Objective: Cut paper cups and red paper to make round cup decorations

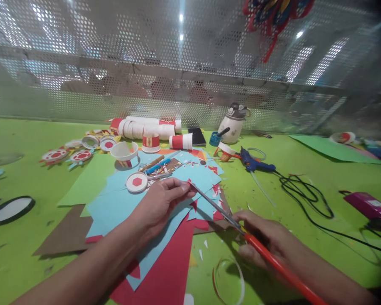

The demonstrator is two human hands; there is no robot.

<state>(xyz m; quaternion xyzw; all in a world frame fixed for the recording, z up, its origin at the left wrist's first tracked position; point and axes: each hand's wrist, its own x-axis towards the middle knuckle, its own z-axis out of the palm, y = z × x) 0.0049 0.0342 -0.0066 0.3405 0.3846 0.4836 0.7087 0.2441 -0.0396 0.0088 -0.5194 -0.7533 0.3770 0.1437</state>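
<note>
My left hand [160, 203] pinches the edge of a light blue paper sheet [197, 180] lying on a pile of blue and red sheets. My right hand [263, 239] grips orange-handled scissors [219, 207], whose blades point up-left and meet the blue paper right beside my left fingertips. A red sheet [168, 271] lies under the pile near me. A white disc with a red hexagon [136, 182] sits just beyond my left hand.
On the green table [28, 254] lie paper cups [149, 129], decorated discs [79, 156], a blue glue gun [254, 163] with a black cable [305, 199], a white kettle-like jug [233, 123], a phone [197, 136], a pink box [370, 205]. A perforated metal screen stands behind.
</note>
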